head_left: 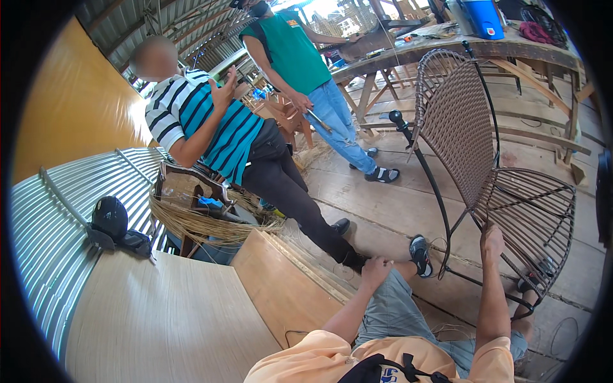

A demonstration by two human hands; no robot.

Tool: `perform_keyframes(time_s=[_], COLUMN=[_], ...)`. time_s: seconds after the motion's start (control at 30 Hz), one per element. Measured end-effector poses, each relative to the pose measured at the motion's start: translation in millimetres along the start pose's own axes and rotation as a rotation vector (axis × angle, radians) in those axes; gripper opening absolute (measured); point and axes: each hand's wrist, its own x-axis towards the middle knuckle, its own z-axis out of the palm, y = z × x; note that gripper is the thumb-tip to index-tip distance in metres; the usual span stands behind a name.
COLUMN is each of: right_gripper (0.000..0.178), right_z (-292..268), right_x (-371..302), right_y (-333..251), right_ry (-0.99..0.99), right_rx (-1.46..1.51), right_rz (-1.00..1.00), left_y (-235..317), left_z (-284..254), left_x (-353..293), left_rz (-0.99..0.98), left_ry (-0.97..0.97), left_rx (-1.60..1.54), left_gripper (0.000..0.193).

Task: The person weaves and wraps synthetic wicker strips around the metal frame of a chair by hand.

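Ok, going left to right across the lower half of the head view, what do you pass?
Black cap → bundle of reeds → left hand on the knee → right hand on the metal chair frame.

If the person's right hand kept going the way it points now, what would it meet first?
The right hand already touches the front rim of the dark metal chair frame with a brown woven back; going on, it would probably meet the bare seat bars.

My left hand (375,267) rests loosely curled on my knee; my right arm stretches forward, right hand (491,237) gripping with fingers closed.
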Motion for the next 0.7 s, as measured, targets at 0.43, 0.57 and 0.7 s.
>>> perform_keyframes(time_s=[0.43, 0.57, 0.7], right_gripper=[0.028, 0.027, 0.028], right_z=[-3, -4, -1], right_x=[1, -2, 0], right_y=[-2, -3, 0], right_ry=[-0.058, -0.037, -0.024], right_rx=[-0.004, 0.015, 0.011], right_rz=[0.013, -0.005, 0.006], left_y=[0, -3, 2], left_z=[-2, 0, -4], left_x=[-2, -1, 0], left_rz=[-0.051, -0.054, -0.084], left_ry=[-0.047, -0.061, -0.128], left_rx=[0.005, 0.002, 0.026], left_gripper=[0.027, 0.028, 0.03])
